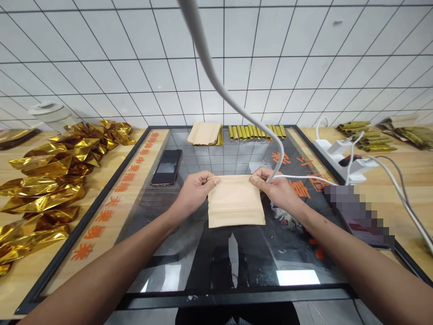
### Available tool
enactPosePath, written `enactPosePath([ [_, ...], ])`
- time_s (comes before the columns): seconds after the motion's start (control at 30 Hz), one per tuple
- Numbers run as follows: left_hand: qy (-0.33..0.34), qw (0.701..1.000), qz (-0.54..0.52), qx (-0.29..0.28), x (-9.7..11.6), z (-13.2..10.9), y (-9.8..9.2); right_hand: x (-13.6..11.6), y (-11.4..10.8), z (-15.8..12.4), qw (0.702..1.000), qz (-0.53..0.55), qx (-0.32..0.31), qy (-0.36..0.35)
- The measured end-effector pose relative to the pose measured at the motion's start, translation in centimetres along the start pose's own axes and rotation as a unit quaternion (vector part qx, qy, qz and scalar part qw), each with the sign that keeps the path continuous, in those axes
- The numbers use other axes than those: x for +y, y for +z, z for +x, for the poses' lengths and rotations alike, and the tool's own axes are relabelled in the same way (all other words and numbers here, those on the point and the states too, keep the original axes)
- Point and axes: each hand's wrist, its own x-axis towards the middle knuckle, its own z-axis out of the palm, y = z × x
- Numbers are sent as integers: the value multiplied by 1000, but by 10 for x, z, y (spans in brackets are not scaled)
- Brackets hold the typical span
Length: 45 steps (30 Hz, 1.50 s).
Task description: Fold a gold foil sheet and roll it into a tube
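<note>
A tan sheet of paper (pixel 237 201), marked by faint horizontal creases, is stretched between my two hands over the dark glass tabletop (pixel 189 253). My left hand (pixel 199 187) pinches its upper left corner, thumb on top. At the upper right corner my right hand (pixel 267 183) pinches it the same way. Behind the hands, near the wall, lies a stack of similar tan paper (pixel 204 133) with gold showing at its edge. Beside that stack stretches a row of small gold paper rolls (pixel 257 132).
Folded gold foil pieces (pixel 50 180) pile up at left. A phone (pixel 167 167) lies left of my hands. A white cable (pixel 216 76) hangs down in front, close to my right hand. At right are a power strip (pixel 328 153) with plugs and more gold rolls (pixel 368 135).
</note>
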Motion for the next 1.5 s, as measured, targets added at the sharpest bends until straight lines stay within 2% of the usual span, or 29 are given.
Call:
enactPosePath([
  [0.27,2,1000,9,5,-4,1,-1,-2,1,1,1000,-7,10,6],
  [0.57,13,1000,-2,8,-1,1,-2,-5,8,1,996,64,9,53],
  [0.77,5,1000,-16,6,-5,3,-2,-6,4,1,1000,10,8,24],
  [1.0,9,1000,1,13,-3,1,-2,-9,5,-1,1000,12,19,19],
  [1.17,13,1000,7,12,-2,1,-1,-7,4,-2,998,31,-1,49],
  [1.5,21,999,22,-17,-3,0,0,-6,5,-1,999,-12,-20,31],
])
